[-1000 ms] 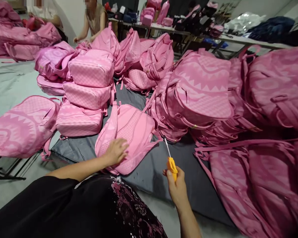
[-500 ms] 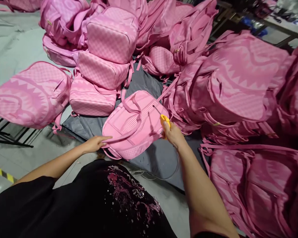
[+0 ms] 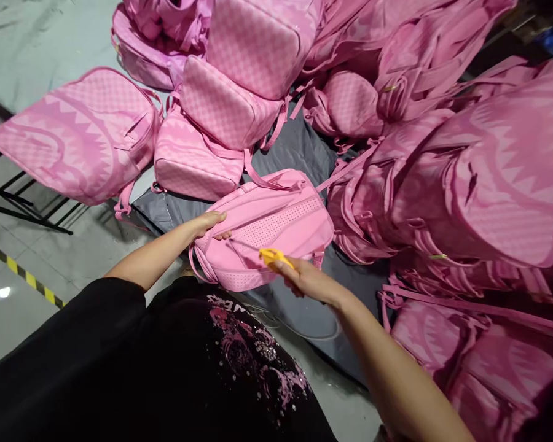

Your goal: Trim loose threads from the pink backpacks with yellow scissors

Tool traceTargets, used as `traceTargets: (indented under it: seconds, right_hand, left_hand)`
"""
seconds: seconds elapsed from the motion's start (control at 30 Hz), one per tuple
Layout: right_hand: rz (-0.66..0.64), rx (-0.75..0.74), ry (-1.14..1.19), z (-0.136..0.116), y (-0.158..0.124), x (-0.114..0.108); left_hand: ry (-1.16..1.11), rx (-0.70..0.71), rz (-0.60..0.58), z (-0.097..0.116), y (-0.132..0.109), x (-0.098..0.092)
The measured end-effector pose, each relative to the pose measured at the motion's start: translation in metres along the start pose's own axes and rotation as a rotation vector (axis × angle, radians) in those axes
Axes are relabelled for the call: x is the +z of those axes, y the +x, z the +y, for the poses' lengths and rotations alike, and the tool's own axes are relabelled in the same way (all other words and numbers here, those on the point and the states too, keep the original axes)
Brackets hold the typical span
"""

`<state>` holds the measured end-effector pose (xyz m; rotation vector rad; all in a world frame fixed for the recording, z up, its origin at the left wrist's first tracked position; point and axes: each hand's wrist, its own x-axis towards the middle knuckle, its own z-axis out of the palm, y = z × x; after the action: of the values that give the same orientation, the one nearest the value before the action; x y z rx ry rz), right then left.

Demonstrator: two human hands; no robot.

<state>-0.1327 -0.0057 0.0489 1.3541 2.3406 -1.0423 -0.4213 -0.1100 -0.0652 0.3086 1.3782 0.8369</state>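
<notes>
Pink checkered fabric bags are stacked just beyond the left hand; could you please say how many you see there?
3: the top bag, cut by the picture's upper edge; the middle bag; and the bottom bag, nearest the left hand. More may be hidden behind.

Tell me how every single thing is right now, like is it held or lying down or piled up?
middle backpack, back panel facing up
left hand, touching the middle backpack
right hand, closed around the yellow tool
yellow tool, held over the middle backpack
left backpack, lying toothy print up
backpack stack, piled up
right-hand backpacks, heaped together
grey cover, wrinkled
</notes>
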Motion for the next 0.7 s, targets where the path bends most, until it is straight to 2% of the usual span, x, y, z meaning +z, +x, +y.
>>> traceTargets:
  seconds: [0.07, 0.13, 0.2, 0.23, 0.3, 0.33, 0.43, 0.47, 0.53, 0.57, 0.63, 0.7]
  right_hand:
    - [0.067, 0.033, 0.035, -0.007, -0.005, -0.003]
    - [-0.002, 0.052, 0.070, -0.012, -0.012, -0.007]
    - [-0.132, 0.058, 0.086, -0.012, -0.020, -0.014]
    - [-0.125, 0.082, 0.077, -0.009, -0.024, -0.017]
    - [0.021, 0.168, 0.033, 0.000, -0.031, -0.025]
    - [0.053, 0.205, 0.019, 0.006, -0.034, -0.029]
    - [-0.094, 0.262, 0.017, 0.024, -0.045, -0.040]
    - [-0.074, 0.307, -0.018, 0.028, -0.048, -0.043]
    - [0.080, 0.427, -0.129, 0.036, -0.054, -0.049]
    - [0.110, 0.465, -0.156, 0.039, -0.057, -0.051]
    - [0.008, 0.465, -0.118, 0.043, -0.064, -0.053]
    - [-0.049, 0.466, -0.074, 0.047, -0.072, -0.052]
  left_hand:
    - [0.098, -0.021, 0.012, 0.000, 0.001, 0.004]
    - [0.250, 0.058, 0.092, -0.003, -0.002, 0.015]
    - [0.499, 0.270, 0.217, -0.008, -0.008, 0.031]
    - [0.656, 0.394, 0.284, -0.012, -0.011, 0.040]
    - [0.974, 0.585, 0.374, -0.020, -0.015, 0.057]
    - [1.106, 0.623, 0.389, -0.024, -0.015, 0.064]
    - [1.323, 0.632, 0.356, -0.028, -0.008, 0.080]
    - [1.348, 0.627, 0.349, -0.027, -0.005, 0.085]
    - [1.362, 0.613, 0.361, -0.020, -0.003, 0.096]
    - [1.362, 0.617, 0.379, -0.017, -0.005, 0.103]
    - [1.364, 0.681, 0.377, -0.014, -0.016, 0.121]
    - [1.366, 0.802, 0.248, -0.022, -0.031, 0.140]
